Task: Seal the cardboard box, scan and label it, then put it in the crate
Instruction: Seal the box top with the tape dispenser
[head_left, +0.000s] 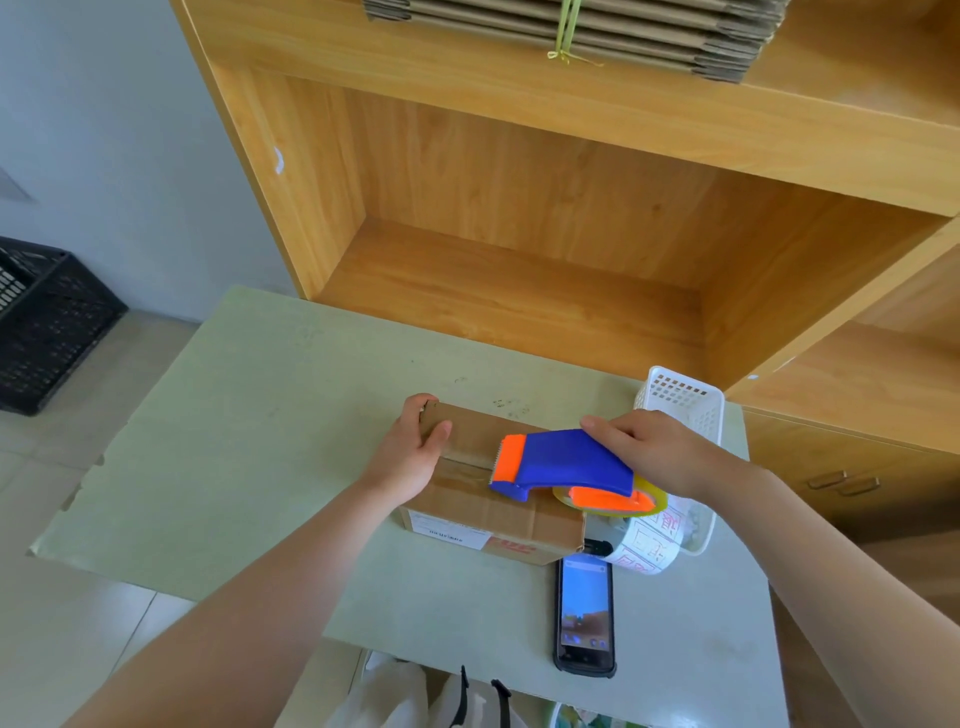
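**Tape dispenser on box seam, both hands engaged**

Nearest the wearer, one black handheld scanner (584, 613) lay flat on the pale green table (249, 457), screen lit, below and just inside the right hand's fingers. One roll of printed labels (649, 551) sat just beyond the scanner's top right corner, under the right wrist.

One cardboard box (493, 499) sat on the table between the two hands, flaps down, a printed sticker on its near face. Contents not visible.

Left hand (410, 457) gripped the box's far left corner: thumb on the top face, fingers curled round the far edge, holding the box.

Right hand (654, 449) was closed on one blue-and-orange tape dispenser (566, 467), fingers wrapped over the blue handle. The orange blade end pointed toward the left thumb and rested on the box's centre seam; one clear tape roll (649, 501) sat at the dispenser's rear, under the right palm.

One white perforated basket (685, 402) stood just behind the right knuckles; contents mostly hidden, something pale showing through the wall.

Further off, one black slatted crate (49, 322) sat on the floor, well left of the left fingers; interior not visible.

Beyond both hands, a wooden shelf unit (519, 208); one tied bundle of flattened cartons (571, 31) on its upper shelf.
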